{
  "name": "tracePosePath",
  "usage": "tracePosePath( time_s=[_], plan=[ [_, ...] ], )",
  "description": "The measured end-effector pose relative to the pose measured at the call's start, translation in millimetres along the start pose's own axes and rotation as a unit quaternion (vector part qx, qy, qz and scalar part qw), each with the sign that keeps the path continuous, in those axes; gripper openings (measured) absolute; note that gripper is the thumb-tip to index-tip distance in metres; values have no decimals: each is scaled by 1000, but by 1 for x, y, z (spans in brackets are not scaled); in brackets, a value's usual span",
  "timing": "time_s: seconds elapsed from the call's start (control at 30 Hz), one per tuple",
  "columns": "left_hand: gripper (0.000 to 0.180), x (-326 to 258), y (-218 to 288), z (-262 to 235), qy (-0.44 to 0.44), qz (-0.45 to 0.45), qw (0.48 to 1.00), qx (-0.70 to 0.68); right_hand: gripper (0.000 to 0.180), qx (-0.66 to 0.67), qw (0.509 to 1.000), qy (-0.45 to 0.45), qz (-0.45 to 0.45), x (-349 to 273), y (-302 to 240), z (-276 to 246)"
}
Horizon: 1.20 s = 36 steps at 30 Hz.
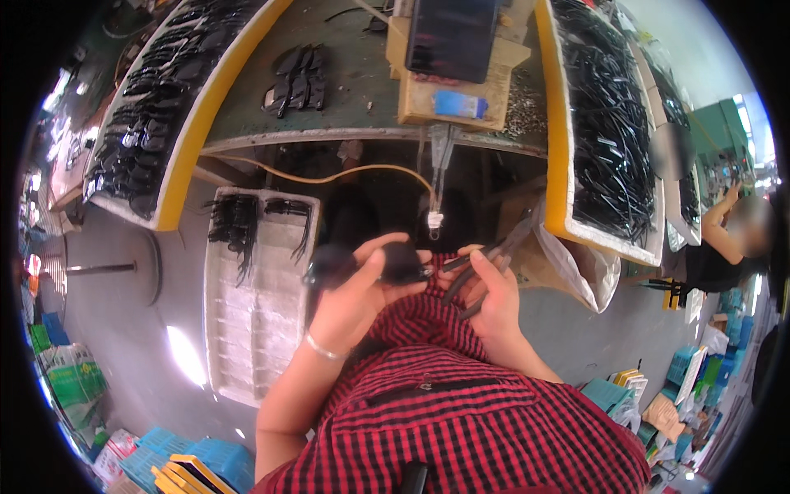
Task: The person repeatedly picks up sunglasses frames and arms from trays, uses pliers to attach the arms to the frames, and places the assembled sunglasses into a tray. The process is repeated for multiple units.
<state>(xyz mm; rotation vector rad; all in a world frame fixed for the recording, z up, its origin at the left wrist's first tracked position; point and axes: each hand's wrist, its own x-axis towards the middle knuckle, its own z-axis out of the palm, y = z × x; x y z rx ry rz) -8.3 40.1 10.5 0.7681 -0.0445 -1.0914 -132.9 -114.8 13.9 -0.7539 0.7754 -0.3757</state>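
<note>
My left hand [362, 288] is closed round a black sunglasses front [405, 263], whose dark lenses show either side of my fingers. Close beside it, my right hand [485, 292] pinches thin, curved black glasses temples [461, 263]; how many is hard to make out. One temple tip points at the frame's right edge, where a contact cannot be told. Just above my hands a metal-tipped tool [436, 218] hangs from the bench edge, with a yellow hose [329, 177] running to it.
A yellow-edged foam tray [185, 123] of black sunglasses fronts stands left, another [559, 148] of black temples right. Below the bench [354, 99] edge lies a white foam tray [255, 329] with black pieces. A wooden block [461, 74] stands on the bench. A person [724, 239] is at far right.
</note>
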Motion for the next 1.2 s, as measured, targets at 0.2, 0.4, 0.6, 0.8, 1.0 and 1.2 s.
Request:
tracePosePath(
  time_s=[0.2,0.4,0.6,0.8,1.0,1.2],
  plan=[
    [37,-35,21,26,70,131,981,121,23,-80,990,-29,-116,21,-80,3],
    [33,-15,19,45,19,154,977,145,33,2,967,91,-240,120,-250,-17],
    [37,-31,27,51,80,223,960,150,31,-186,966,-57,-171,104,-223,-17],
    [43,-23,51,49,78,270,931,234,50,-621,623,-185,-438,-11,-118,32],
    [41,-24,61,60,47,279,923,261,55,-655,521,-214,-504,-23,-97,47],
    [39,-20,64,62,38,281,917,282,56,-684,485,-230,-493,-17,-100,43]
  ],
)
